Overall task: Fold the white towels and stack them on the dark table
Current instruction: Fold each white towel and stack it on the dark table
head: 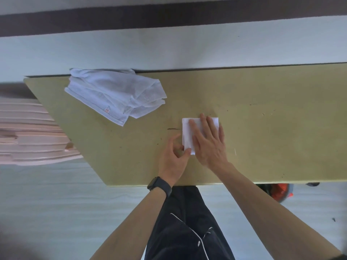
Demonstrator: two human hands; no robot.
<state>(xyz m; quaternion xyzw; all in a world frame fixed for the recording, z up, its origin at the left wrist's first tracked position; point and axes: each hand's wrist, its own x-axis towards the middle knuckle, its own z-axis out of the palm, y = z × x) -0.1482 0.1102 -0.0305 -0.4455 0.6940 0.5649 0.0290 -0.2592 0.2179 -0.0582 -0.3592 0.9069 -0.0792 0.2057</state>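
A small folded white towel lies flat near the middle of the olive-brown table. My right hand presses flat on it with straight fingers and covers most of its right side. My left hand, with a dark watch on the wrist, sits at the towel's near left corner; its thumb touches that corner and the fingers curl loosely beside the edge. A loose pile of crumpled white towels lies at the table's far left.
The table's near edge runs just in front of my body, and its left end slants away. A pink ribbed object stands left of the table. Something red and dark sits on the floor under the right side. A pale wall stands behind.
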